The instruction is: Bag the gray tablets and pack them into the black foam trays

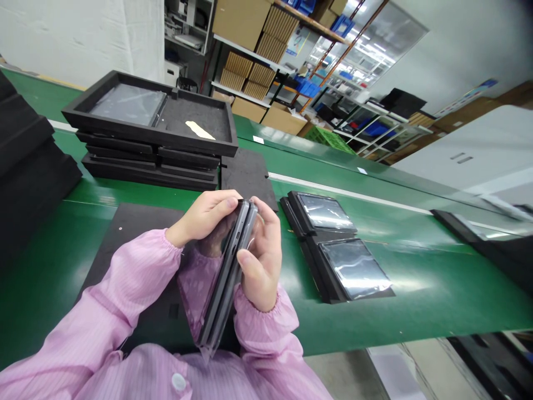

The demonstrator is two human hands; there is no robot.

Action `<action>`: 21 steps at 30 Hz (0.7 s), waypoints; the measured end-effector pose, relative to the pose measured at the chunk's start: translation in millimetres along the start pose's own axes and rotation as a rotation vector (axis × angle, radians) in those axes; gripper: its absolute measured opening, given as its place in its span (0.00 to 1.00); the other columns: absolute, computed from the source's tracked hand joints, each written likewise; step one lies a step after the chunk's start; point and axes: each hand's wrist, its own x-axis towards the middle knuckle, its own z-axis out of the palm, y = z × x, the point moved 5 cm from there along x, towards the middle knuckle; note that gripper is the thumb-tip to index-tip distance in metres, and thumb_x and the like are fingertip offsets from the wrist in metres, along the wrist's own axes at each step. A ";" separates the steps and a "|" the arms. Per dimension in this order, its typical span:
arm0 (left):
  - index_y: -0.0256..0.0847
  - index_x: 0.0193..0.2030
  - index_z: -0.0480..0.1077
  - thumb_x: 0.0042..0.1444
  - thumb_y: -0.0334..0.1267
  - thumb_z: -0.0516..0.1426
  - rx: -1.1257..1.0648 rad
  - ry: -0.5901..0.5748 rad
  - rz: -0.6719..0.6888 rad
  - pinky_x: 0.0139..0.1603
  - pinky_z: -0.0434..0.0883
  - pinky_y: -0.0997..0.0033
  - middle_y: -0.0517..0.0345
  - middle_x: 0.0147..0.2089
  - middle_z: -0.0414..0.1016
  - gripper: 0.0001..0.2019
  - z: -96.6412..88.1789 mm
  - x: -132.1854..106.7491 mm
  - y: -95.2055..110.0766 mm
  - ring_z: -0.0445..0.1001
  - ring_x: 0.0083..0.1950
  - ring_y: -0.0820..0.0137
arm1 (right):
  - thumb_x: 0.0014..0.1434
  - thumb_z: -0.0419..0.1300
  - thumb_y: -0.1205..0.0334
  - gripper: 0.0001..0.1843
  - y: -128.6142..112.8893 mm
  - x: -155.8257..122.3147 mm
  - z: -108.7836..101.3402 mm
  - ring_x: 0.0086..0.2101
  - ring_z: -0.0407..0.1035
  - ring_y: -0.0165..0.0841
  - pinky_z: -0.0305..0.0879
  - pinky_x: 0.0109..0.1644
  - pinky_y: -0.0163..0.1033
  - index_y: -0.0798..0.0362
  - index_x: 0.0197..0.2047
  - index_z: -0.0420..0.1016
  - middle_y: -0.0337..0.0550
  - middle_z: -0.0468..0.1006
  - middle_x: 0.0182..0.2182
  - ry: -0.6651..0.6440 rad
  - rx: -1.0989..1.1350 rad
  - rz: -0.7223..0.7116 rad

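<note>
Two dark tablets point(227, 272) stand on edge in front of my chest, pressed together face to face or back to back. Clear plastic film wraps them, and its corner sticks out at the lower end. My left hand point(208, 215) is closed on their upper left side, with its thumb along the top edge. From the right, my right hand point(264, 258) grips the pair, thumb on the near edge and the other fingers behind. A glossy screen faces left and reflects my pink sleeve. Beneath them lies a flat black foam sheet point(137, 239).
A black foam tray point(200, 114) tops a stack at the back left, holding one film-covered tablet point(129, 104) and a yellowish strip point(200, 130). To the right, two film-covered tablets point(356, 266) rest on black foam. More black foam point(29, 155) rises at far left on the green bench point(416, 294).
</note>
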 end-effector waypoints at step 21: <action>0.38 0.31 0.71 0.61 0.64 0.46 0.075 0.013 0.069 0.38 0.65 0.66 0.53 0.31 0.75 0.30 -8.9 -2.3 0.9 0.70 0.33 0.65 | 0.64 0.62 0.61 0.09 98.6 306.4 43.5 0.40 0.74 0.35 0.70 0.50 0.44 0.59 0.40 0.78 0.46 0.80 0.39 -0.549 -1.147 0.049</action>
